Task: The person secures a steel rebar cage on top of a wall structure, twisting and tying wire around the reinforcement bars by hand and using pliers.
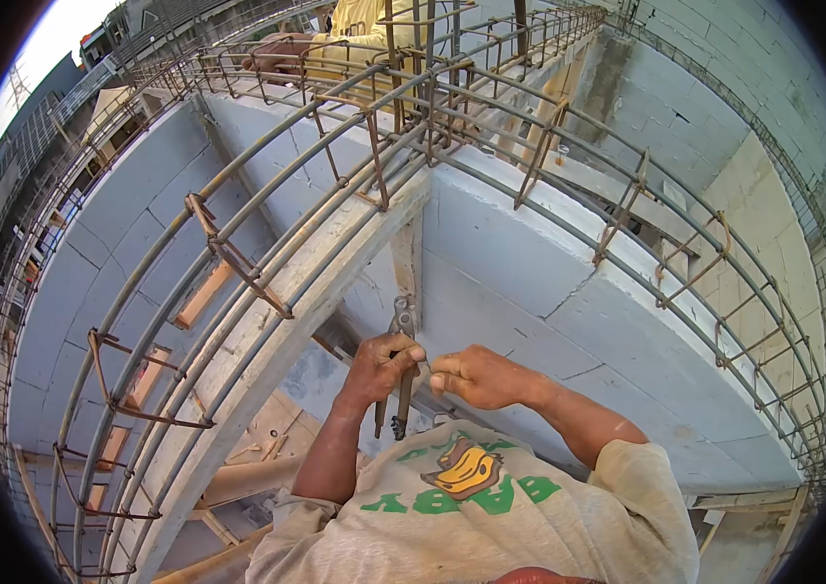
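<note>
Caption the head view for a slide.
Left hand grips pincers, right hand close beside it, with rebar cages running along block walls.

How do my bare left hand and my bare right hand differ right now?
Your bare left hand holds the grey metal pincers; your bare right hand shows no tool, though anything tiny in its fingers can't be made out. The left forearm rises steeply, while the right slants in from the right side. Both have bent fingers and meet close together above your printed shirt.
</note>
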The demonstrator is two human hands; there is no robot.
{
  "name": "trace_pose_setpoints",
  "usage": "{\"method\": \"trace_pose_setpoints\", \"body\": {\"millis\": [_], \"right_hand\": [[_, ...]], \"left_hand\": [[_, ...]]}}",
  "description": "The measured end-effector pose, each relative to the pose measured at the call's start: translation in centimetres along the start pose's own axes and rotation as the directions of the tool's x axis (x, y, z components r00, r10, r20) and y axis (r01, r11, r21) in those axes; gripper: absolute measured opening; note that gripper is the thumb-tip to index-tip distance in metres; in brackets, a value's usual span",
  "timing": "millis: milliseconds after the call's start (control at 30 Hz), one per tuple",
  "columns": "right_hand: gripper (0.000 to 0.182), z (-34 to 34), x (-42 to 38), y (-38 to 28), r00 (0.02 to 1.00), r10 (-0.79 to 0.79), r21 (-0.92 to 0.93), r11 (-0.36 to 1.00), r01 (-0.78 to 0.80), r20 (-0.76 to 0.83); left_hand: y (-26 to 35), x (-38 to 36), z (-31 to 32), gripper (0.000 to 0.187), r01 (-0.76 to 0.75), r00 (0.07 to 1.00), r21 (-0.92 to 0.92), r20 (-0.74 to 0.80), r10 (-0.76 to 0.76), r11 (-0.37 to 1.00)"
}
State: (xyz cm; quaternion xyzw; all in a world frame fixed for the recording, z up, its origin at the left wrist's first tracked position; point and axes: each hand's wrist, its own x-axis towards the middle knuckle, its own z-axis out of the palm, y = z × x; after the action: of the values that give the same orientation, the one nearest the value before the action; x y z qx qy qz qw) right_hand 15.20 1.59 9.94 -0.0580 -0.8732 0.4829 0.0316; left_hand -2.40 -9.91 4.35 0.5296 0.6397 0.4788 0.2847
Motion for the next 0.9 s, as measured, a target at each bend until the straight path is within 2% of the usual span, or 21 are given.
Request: {"method": "trace_pose_setpoints", "body": {"millis": [67, 100, 200, 267, 300, 367, 400, 500, 567, 600, 667, 700, 800, 900], "right_hand": [[0.024, -1.7, 0.6, -1.3, 0.979, 0.167, 0.079, 0.984, -0.158, -0.12], [0.024, -2.3, 0.9, -1.5, 0.953, 0.25, 0.117, 0.966, -0.232, -0.169], [0.021, -1.7, 2.4, 2.3, 0.843, 0.067, -0.092, 0.986, -0.137, -0.534], [0.02, 0.0, 2.3, 4.7, 0.863, 0.1, -0.16, 0.966, -0.203, -0.495], [0.019, 0.5, 2.1, 4.8, 0.869, 0.118, -0.193, 0.952, -0.236, -0.48], [0.02, 0.7, 0.9, 4.9, 0.977, 0.172, -0.181, 0.964, -0.193, -0.123], [0.02, 0.6, 0.5, 4.5, 0.98, 0.186, -0.166, 0.971, -0.172, 0.067], [0.022, -1.4, 0.2, 0.2, 0.957, 0.135, 0.107, 0.98, -0.167, 0.256], [0.025, -1.8, 0.6, 0.4, 0.982, 0.187, 0.335, 0.924, -0.183, 0.021], [0.026, -1.9, 0.8, 0.4, 0.969, 0.229, 0.441, 0.882, -0.167, -0.09], [0.025, -1.3, 1.8, 1.3, 0.912, 0.12, 0.087, 0.992, -0.093, -0.393], [0.024, -0.9, 2.3, 2.0, 0.857, 0.019, -0.101, 0.991, -0.083, -0.515], [0.023, 0.9, 2.2, 3.8, 0.865, 0.07, -0.242, 0.946, -0.216, -0.497], [0.023, 1.7, 1.1, 3.8, 0.94, 0.206, -0.375, 0.877, -0.3, -0.27]], "left_hand": [[0.9, 0.2, -0.1, 0.025, 0.12, 0.992, -0.17, -0.018, -0.125, 0.978], [1.1, 0.4, -0.2, 0.025, 0.089, 0.996, -0.124, -0.012, -0.091, 0.988], [1.5, 0.5, -0.1, 0.024, 0.014, 1.0, 0.03, -0.021, -0.014, 0.999], [1.7, 0.4, -0.1, 0.023, -0.011, 0.999, 0.17, -0.03, 0.017, 0.985], [1.5, 0.3, -0.1, 0.024, -0.022, 1.0, 0.177, -0.015, 0.025, 0.984], [0.5, -0.6, -0.3, 0.025, -0.041, 0.999, 0.184, 0.016, 0.039, 0.982], [-0.1, -1.0, -0.3, 0.026, -0.023, 0.999, 0.142, 0.042, 0.017, 0.99], [-0.9, -1.5, -0.6, 0.029, 0.04, 0.996, -0.001, 0.077, -0.04, 0.999], [-0.4, -1.0, -0.7, 0.03, 0.077, 0.996, -0.129, 0.044, -0.072, 0.989], [0.2, -0.8, -0.8, 0.03, 0.041, 0.999, -0.068, 0.031, -0.039, 0.997], [1.4, -0.5, -1.1, 0.031, -0.03, 1.0, 0.056, 0.003, 0.03, 0.998], [1.7, -0.7, -0.9, 0.031, -0.023, 1.0, 0.083, -0.01, 0.024, 0.996], [1.8, -1.2, -1.1, 0.031, 0.007, 1.0, 0.15, -0.008, -0.006, 0.989], [0.9, -1.9, -1.0, 0.029, 0.036, 0.997, 0.162, 0.056, -0.045, 0.986]]}}
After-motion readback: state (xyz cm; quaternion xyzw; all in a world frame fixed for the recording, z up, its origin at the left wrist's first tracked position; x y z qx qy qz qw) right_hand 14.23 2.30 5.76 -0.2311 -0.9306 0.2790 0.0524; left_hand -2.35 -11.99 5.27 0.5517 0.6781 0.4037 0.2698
